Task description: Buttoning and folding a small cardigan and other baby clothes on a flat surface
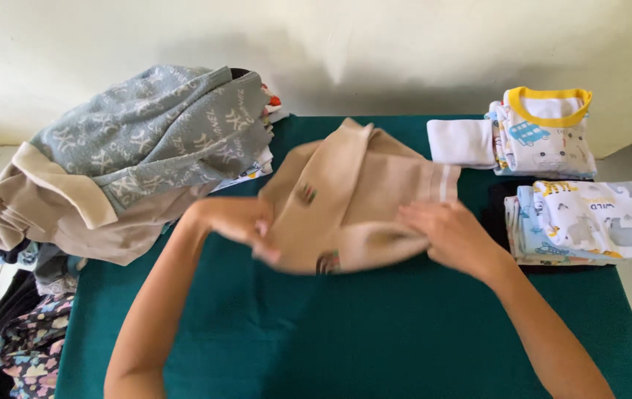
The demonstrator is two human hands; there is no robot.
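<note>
While left hand pinches beige garment, right hand flat, fingers spread: fold may slip if pressure eases.

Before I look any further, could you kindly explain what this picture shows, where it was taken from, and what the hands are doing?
There is no machine here: the single picture comes from a camera worn on a person's head, looking down at their own two bare arms. The left hand grips the left edge of a beige garment, and the right hand lies flat on its lower right part. The garment rests on a dark green cloth-covered surface. At the left sits an unsorted heap topped by a grey patterned sweater. At the right are folded stacks: a white piece, a yellow-collared top and animal-print clothes.
</note>
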